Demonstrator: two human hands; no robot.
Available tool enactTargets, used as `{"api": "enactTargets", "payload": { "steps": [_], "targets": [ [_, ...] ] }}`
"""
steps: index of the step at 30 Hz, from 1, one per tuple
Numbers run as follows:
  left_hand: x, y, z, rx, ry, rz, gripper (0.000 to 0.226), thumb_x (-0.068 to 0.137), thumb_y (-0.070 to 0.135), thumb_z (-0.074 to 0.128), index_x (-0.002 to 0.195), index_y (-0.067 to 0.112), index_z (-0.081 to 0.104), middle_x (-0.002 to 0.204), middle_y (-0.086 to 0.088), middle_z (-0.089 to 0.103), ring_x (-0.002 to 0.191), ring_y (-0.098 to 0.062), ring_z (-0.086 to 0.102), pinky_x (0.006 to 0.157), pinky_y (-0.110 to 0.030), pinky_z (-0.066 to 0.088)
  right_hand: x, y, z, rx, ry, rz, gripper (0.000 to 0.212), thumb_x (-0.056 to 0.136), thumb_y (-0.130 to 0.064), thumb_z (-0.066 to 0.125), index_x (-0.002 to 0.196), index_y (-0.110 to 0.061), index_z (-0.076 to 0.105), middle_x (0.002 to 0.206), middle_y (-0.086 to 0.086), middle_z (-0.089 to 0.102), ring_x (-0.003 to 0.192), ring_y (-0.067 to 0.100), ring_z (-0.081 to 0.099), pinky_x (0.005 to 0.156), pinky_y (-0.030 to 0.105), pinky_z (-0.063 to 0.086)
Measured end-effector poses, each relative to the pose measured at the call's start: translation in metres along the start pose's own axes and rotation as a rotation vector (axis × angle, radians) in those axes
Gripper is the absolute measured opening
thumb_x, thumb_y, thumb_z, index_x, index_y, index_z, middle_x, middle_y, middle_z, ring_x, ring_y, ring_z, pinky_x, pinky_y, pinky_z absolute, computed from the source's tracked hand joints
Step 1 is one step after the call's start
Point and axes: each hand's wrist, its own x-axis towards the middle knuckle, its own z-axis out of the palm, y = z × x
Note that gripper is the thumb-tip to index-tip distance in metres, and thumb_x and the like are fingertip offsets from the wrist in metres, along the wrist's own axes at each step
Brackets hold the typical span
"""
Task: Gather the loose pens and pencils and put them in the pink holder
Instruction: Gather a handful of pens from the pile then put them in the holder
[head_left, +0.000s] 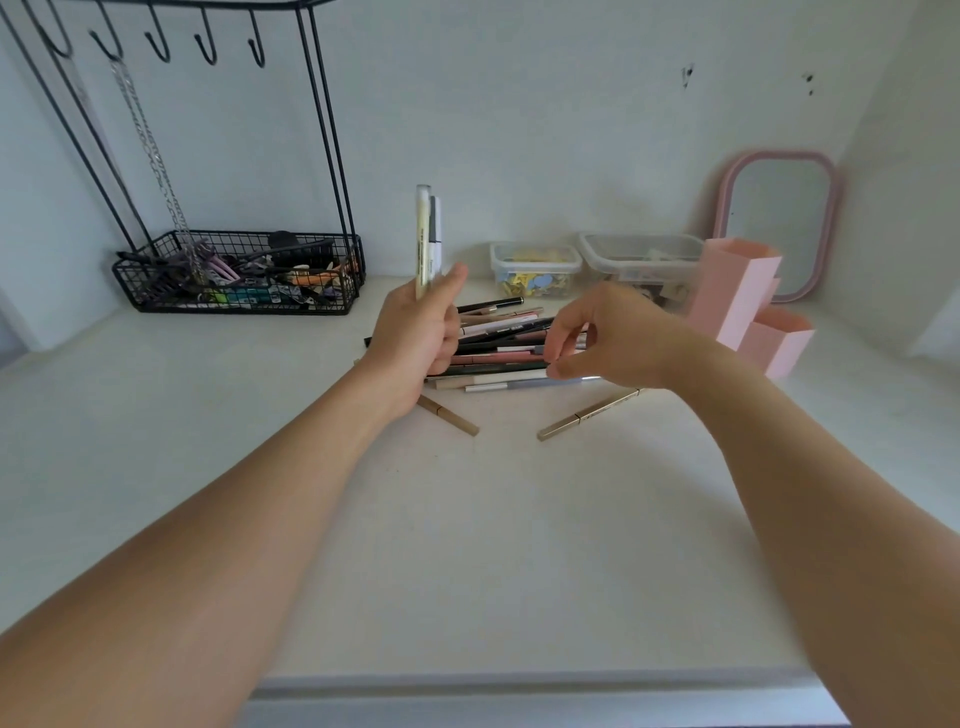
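We are early on: our left hand (415, 332) has its grip closed round two upright pens (428, 239), our right hand (597, 338) pinches loosely over the pile of pens (498, 353) on the surface (467, 519), and the pink holder (737, 296) at right looks unfilled.

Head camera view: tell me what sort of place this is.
Probably a home desk or vanity against a wall. A black wire basket holds hair clips under hooks, a pink-framed mirror leans on the wall, and loose pens lie beside a pink holder.
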Motion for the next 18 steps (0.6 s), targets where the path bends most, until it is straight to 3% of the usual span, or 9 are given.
{"api": "enactTargets", "payload": {
  "steps": [11, 18],
  "targets": [
    [-0.001, 0.0, 0.0001, -0.012, 0.042, -0.03, 0.049, 0.099, 0.038, 0.061, 0.062, 0.023, 0.032, 0.054, 0.003, 0.03, 0.046, -0.013, 0.022, 0.042, -0.022, 0.015, 0.0015, 0.0019, 0.006, -0.109, -0.056, -0.008, 0.014, 0.076, -0.017, 0.084, 0.089, -0.017, 0.08, 0.071, -0.017, 0.063, 0.061, -0.023, 0.051, 0.058, -0.002, 0.036],
    [-0.0014, -0.0014, -0.0006, 0.008, 0.058, -0.034, 0.049, 0.098, 0.04, 0.062, 0.059, 0.022, 0.037, 0.053, 0.004, 0.031, 0.048, -0.014, 0.024, 0.042, -0.022, 0.017, 0.0002, 0.001, 0.0041, -0.151, -0.05, -0.06, 0.008, 0.076, -0.017, 0.083, 0.082, -0.021, 0.08, 0.074, -0.015, 0.068, 0.067, -0.022, 0.052, 0.059, -0.002, 0.036]
  ]
}}
